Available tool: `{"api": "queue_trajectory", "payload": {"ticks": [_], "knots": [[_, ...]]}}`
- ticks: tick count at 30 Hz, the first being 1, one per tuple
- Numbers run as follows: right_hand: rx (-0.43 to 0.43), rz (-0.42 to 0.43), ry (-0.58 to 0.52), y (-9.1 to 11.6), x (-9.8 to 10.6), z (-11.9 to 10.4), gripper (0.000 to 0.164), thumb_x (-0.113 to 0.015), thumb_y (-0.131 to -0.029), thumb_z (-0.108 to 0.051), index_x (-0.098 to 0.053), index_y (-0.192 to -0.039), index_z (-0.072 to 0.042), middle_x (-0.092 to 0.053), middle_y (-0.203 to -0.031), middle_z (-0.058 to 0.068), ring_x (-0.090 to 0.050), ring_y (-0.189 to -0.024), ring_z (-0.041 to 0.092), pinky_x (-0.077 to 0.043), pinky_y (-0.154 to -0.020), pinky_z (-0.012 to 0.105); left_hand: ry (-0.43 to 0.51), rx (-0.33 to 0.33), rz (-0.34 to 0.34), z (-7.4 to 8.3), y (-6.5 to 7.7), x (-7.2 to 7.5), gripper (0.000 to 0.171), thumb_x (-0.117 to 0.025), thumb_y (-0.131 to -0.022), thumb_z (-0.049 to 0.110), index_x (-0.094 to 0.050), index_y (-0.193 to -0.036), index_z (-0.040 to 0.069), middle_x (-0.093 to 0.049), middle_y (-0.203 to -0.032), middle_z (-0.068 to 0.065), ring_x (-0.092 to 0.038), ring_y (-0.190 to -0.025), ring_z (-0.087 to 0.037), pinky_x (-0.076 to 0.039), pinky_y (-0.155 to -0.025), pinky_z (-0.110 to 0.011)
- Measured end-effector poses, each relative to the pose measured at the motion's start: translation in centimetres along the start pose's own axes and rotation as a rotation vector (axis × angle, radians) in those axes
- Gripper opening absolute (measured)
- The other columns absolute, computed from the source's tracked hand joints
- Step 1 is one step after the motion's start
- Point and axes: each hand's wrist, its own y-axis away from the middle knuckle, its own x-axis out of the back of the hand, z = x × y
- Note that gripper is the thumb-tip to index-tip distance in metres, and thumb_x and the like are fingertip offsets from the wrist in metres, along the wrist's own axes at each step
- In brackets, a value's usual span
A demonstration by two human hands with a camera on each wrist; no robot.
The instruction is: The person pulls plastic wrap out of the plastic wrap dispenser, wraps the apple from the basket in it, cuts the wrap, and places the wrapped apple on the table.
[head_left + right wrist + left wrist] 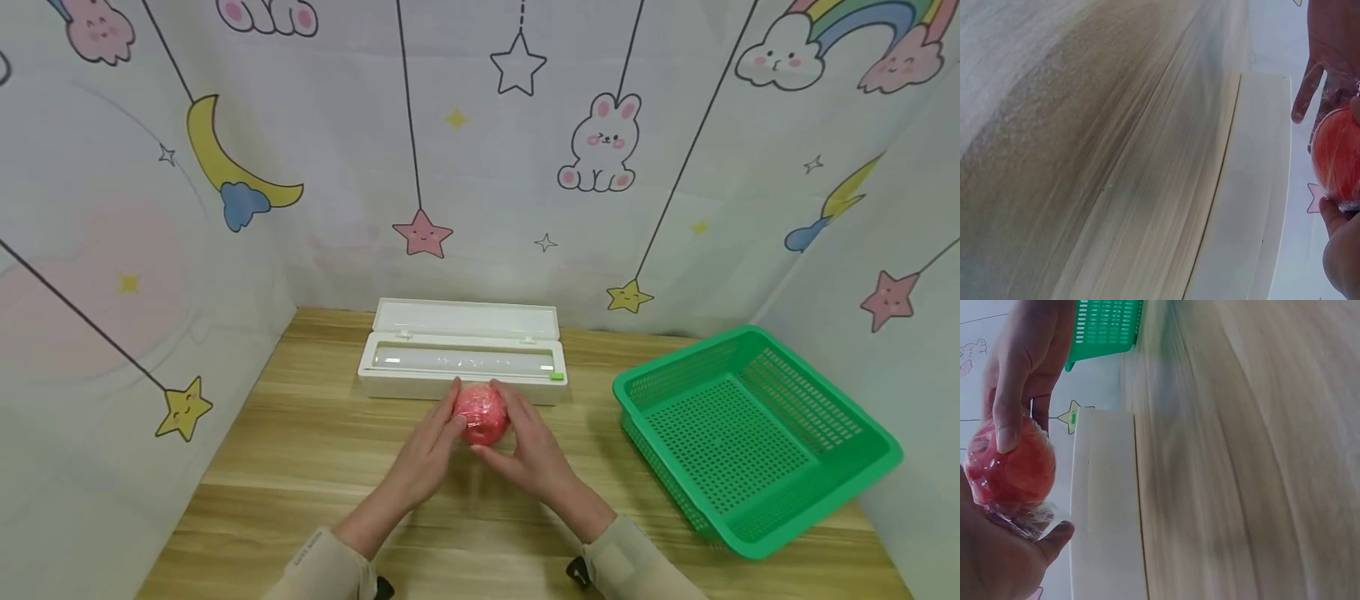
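A red apple (482,415) covered in clear cling film (1022,519) is held between both hands, raised off the table. My left hand (427,454) holds its left side, with several fingers stretched out past it in the right wrist view. From the other side my right hand (536,457) grips the apple, and its thumb presses the wrapped skin in the left wrist view. Loose film bunches on the apple's left side, against the left palm. Just behind the hands stands a white cling film dispenser (461,389), lid raised, a roll inside and a green slider (557,377) at its right end.
A green perforated basket (750,546) stands on the right of the wooden table (277,467). Pale walls printed with cartoons enclose the back and both sides. The dispenser's raised lid (465,318) leans close to the back wall.
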Motion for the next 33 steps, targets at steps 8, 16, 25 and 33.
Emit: {"api": "queue_trajectory", "payload": {"ticks": [8,16,25,33], "knots": [[-0.029,0.025,0.001,-0.3,-0.3,0.0,0.093,-0.08,-0.076,-0.034,-0.021,-0.145,-0.017,-0.028,-0.143,-0.006,-0.035,-0.125,0.01,-0.038,-0.095,0.031,0.313,0.053,0.025,1.4,-0.3,-0.4,0.043,-0.027,-0.105,0.024,-0.017,-0.147,0.024,-0.017,-0.15,0.002,-0.015,-0.136,-0.014,-0.016,-0.106,-0.046],[-0.059,0.044,-0.019,-0.4,-0.3,-0.1,0.095,-0.08,-0.076,-0.032,-0.016,-0.146,-0.025,-0.028,-0.143,-0.007,-0.034,-0.126,0.01,-0.037,-0.096,0.033,0.434,0.152,0.017,1.7,-1.1,-1.2,0.045,-0.024,-0.104,0.02,-0.014,-0.147,0.026,-0.017,-0.15,-0.002,-0.016,-0.135,-0.019,-0.014,-0.106,-0.051],[-0.069,0.049,-0.039,-0.5,-0.3,0.2,0.093,-0.078,-0.077,-0.035,-0.016,-0.146,-0.025,-0.027,-0.144,-0.006,-0.034,-0.126,0.012,-0.036,-0.097,0.034,0.546,0.218,0.049,0.6,-1.6,-2.5,0.043,-0.026,-0.102,0.036,-0.017,-0.143,0.04,-0.02,-0.148,0.007,-0.014,-0.135,-0.016,-0.006,-0.105,-0.056],[-0.077,0.082,-0.051,-0.6,-0.9,0.6,0.094,-0.08,-0.076,-0.029,-0.016,-0.146,-0.024,-0.027,-0.144,-0.006,-0.034,-0.126,0.013,-0.036,-0.097,0.036,0.807,0.28,0.105,1.0,-2.3,-3.1,0.047,-0.032,-0.101,0.031,-0.016,-0.146,0.033,-0.02,-0.147,0.002,-0.022,-0.132,-0.017,-0.017,-0.107,-0.041]]}}
